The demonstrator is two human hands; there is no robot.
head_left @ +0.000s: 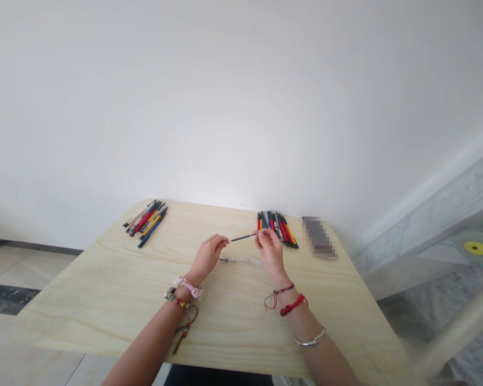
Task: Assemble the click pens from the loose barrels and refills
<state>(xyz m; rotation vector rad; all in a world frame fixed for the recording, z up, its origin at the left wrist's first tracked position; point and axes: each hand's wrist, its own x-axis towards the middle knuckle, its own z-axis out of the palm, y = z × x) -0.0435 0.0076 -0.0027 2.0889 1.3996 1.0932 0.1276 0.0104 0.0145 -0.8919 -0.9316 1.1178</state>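
Note:
A thin dark pen refill (pixel 243 237) stretches between my two hands, above the table. My left hand (pixel 210 255) pinches its left end between thumb and fingers. Its right end is in the closed fingertips of my right hand (pixel 270 249). Below them on the table lies a small clear pen part with a dark tip (pixel 227 260), close to my left hand. A pale translucent pen piece (pixel 255 261) lies beside my right hand, partly hidden by it.
On the light wooden table (pixel 233 316), a bundle of coloured pens (pixel 147 221) lies at the far left. Another row of pens (pixel 279 229) lies behind my right hand. A dark flat object (pixel 319 237), blurred out, is at the right. A white wall (pixel 241 107) stands behind the table.

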